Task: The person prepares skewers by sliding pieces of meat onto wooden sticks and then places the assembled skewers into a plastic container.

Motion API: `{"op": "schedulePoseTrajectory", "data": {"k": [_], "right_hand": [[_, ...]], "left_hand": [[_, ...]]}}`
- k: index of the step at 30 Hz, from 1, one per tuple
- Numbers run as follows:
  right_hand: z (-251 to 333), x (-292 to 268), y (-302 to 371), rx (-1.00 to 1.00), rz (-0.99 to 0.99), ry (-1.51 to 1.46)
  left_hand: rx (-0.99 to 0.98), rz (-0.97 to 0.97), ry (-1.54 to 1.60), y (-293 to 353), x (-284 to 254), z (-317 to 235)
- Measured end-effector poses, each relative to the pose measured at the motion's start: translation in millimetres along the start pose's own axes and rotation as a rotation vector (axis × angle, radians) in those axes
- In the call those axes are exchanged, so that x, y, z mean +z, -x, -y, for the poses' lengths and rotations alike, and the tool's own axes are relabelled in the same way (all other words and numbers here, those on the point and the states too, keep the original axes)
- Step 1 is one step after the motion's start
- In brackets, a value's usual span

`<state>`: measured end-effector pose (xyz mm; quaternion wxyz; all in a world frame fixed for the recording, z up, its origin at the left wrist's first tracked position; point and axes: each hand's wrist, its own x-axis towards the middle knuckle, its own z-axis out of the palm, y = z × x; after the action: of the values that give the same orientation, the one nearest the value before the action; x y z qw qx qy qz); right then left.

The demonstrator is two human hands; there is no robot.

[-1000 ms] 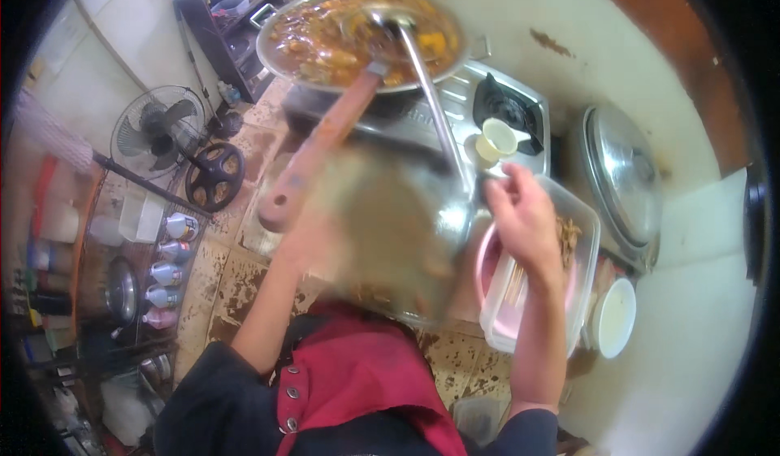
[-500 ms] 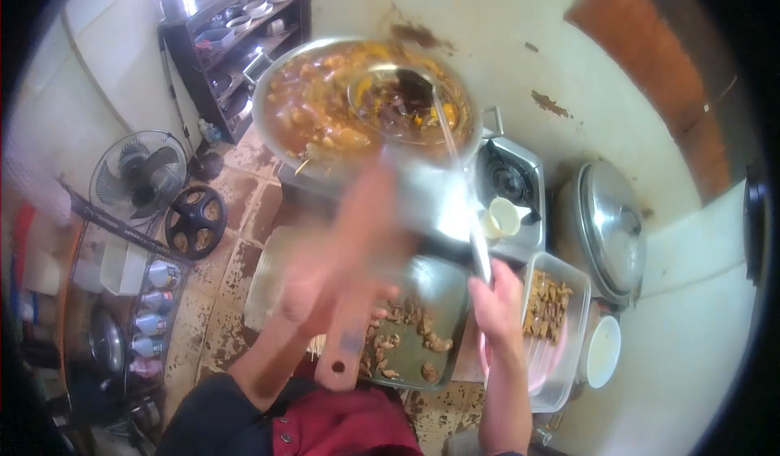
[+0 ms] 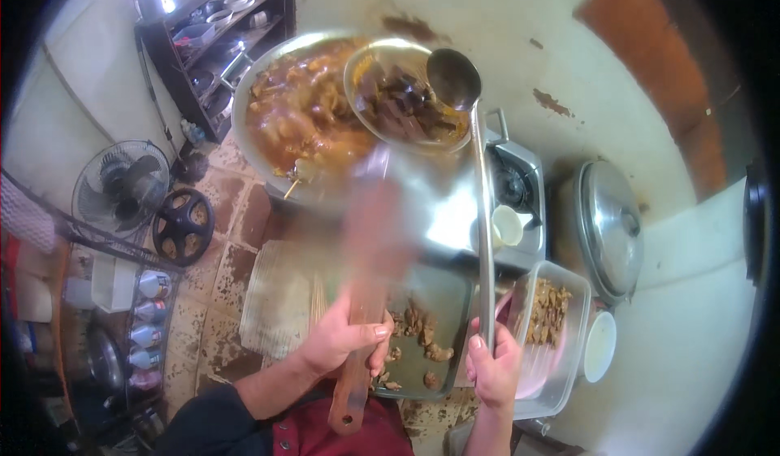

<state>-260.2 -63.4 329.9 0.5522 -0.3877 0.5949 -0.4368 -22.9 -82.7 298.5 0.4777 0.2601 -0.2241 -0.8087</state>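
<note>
My left hand [image 3: 348,338] is closed around the flat wooden handle of a wide round strainer [image 3: 355,66]. Dark brown chunks [image 3: 402,102] lie in its bowl, which is tilted over the right side of a large metal pot [image 3: 244,143]. Brown stew with pieces of meat [image 3: 305,106] fills the pot. A long metal ladle [image 3: 485,236] is gripped in my right hand [image 3: 493,362], its dark round bowl up beside the strainer's right rim. The middle of the strainer's handle is smeared by motion.
Below the pot sits a tray [image 3: 459,326] with scattered cooked meat pieces. On the right are a clear plastic tub [image 3: 561,391] of skewered meat, a burner [image 3: 512,184] with a pale cup [image 3: 508,224], and a big lidded pot [image 3: 609,220]. A fan [image 3: 122,184] stands left.
The strainer has come up out of the stew and tilted, with the chunks in it. The ladle has lifted from the strainer and moved right, now more upright.
</note>
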Motion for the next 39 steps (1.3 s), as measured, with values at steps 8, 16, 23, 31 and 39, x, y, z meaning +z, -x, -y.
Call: {"op": "schedulePoseTrajectory", "data": {"k": [8,16,23,31,39], "right_hand": [[6.9,-0.9,26.3,0.009,0.044,0.053],[8.2,-4.4,27.5,-0.076,-0.060,0.121],[8.7,7.1,-39.0,-0.196,-0.032,0.356],[51.6,28.9,-43.6,0.110,0.015,0.225],[63.1,4.0,-36.1,0.214,0.173,-0.378]], "left_hand": [[0.020,-0.054,-0.064,-0.5,5.3,-0.1],[0.022,-0.004,-0.018,-0.8,0.5,3.6],[-0.006,-0.056,-0.062,0.8,7.3,-1.7],[-0.019,-0.080,-0.076,1.7,18.6,-22.2],[-0.023,-0.063,-0.051,3.7,20.6,-29.3]]}}
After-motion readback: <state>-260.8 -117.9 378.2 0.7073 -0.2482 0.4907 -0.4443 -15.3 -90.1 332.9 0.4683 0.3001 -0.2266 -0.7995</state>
